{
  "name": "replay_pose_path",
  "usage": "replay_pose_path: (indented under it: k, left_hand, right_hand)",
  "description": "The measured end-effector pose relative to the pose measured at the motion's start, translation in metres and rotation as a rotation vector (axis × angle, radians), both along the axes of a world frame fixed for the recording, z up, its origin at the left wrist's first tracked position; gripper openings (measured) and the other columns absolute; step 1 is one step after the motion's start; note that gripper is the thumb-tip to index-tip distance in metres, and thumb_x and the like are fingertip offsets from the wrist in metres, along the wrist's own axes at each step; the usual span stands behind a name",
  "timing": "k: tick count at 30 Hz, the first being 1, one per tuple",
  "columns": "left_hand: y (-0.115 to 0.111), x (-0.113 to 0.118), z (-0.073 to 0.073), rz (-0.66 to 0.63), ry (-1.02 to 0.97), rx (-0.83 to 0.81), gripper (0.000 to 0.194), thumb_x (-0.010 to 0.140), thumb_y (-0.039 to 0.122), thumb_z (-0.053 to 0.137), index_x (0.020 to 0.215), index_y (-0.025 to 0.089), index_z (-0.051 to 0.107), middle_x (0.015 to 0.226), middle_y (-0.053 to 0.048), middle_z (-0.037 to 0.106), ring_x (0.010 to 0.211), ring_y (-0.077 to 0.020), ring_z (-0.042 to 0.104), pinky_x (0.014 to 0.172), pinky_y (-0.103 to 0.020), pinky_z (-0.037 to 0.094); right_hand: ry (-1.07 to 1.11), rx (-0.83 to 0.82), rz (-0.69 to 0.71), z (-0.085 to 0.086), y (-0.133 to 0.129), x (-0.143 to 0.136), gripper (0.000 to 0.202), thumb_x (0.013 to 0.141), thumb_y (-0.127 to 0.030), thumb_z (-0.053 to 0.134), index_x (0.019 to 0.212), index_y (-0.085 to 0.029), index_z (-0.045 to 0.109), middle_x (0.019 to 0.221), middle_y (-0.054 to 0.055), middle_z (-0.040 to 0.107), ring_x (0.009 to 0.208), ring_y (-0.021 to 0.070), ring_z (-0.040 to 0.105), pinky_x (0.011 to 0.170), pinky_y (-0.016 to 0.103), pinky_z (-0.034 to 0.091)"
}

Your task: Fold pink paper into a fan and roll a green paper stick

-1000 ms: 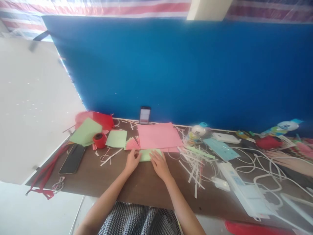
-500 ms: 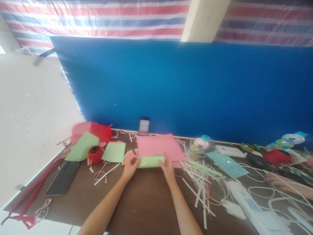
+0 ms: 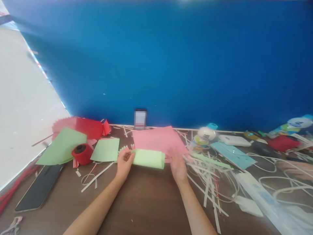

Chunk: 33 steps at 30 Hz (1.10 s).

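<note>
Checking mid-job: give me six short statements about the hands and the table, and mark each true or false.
1. The left hand holds the curled paper by its left end. True.
2. Both hands hold it. False: the right hand, blurred, is open beside it.
3. The pink sheet lies beyond the curled paper. True.
4. The red roll is left of the left hand. True.
5. The red roll touches the pink sheet. False: a green sheet lies between them.
6. Most strips are on the left. False: their main heap is on the right.
</note>
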<state>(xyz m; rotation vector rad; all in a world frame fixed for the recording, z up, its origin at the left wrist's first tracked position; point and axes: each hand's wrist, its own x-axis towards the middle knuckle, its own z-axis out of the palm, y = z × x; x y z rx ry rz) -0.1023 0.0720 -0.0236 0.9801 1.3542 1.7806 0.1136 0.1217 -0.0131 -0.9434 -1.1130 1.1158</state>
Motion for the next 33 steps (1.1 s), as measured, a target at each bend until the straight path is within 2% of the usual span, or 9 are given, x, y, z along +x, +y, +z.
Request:
replay_pose_path:
  k: [2,4,8,14,23,33]
  left_hand:
    - [-0.001,0.001,0.000,0.001,0.018,-0.005,0.017,0.065,0.031,0.063,0.072,0.017,0.057,0.071,-0.001,0.058,0.069,-0.0129,0.055,0.067,-0.026,0.045]
    - [-0.002,0.002,0.000,0.021,0.044,-0.012,0.018,0.064,0.032,0.063,0.073,0.017,0.058,0.073,-0.002,0.058,0.070,-0.0139,0.056,0.067,-0.026,0.045]
    - [-0.001,0.001,-0.002,0.068,0.091,-0.024,0.019,0.065,0.033,0.063,0.073,0.017,0.060,0.076,-0.003,0.059,0.072,-0.0144,0.055,0.068,-0.027,0.045]
    - [-0.002,0.002,-0.002,0.050,0.073,-0.038,0.020,0.065,0.033,0.063,0.078,0.017,0.062,0.077,-0.004,0.063,0.072,-0.0157,0.059,0.070,-0.030,0.047]
    - [-0.003,0.003,-0.001,0.056,0.053,-0.039,0.024,0.066,0.035,0.063,0.081,0.017,0.066,0.079,-0.006,0.067,0.075,-0.0192,0.062,0.072,-0.033,0.049]
    - [-0.004,0.003,0.001,0.051,0.043,-0.070,0.024,0.066,0.035,0.062,0.079,0.016,0.067,0.079,-0.005,0.068,0.076,-0.0193,0.062,0.074,-0.033,0.048]
  right_hand:
    - [0.117,-0.063,0.213,0.003,-0.007,-0.006,0.066,0.072,-0.065,0.037,0.121,-0.022,0.042,0.108,0.011,0.058,0.096,0.0236,0.055,0.079,0.040,0.042]
    - [0.102,-0.102,0.283,0.005,-0.014,-0.012,0.067,0.068,-0.060,0.050,0.121,-0.021,0.042,0.102,0.010,0.061,0.093,0.0241,0.056,0.077,0.039,0.043]
    - [-0.057,-0.160,0.166,0.004,-0.018,-0.018,0.051,0.061,-0.042,0.067,0.106,-0.018,0.055,0.086,0.006,0.067,0.080,0.0217,0.060,0.072,0.034,0.046]
    - [-0.086,-0.144,0.035,-0.002,-0.011,-0.019,0.029,0.059,-0.037,0.069,0.079,-0.016,0.064,0.075,0.005,0.068,0.069,0.0181,0.062,0.068,0.031,0.049]
    - [-0.155,-0.129,-0.079,-0.003,-0.012,-0.018,0.030,0.060,-0.038,0.067,0.077,-0.013,0.065,0.076,0.008,0.069,0.074,0.0225,0.063,0.068,0.034,0.051]
    - [-0.154,-0.139,-0.096,-0.001,-0.012,-0.019,0.025,0.063,-0.036,0.066,0.076,-0.014,0.066,0.078,0.007,0.069,0.078,0.0220,0.063,0.072,0.034,0.050]
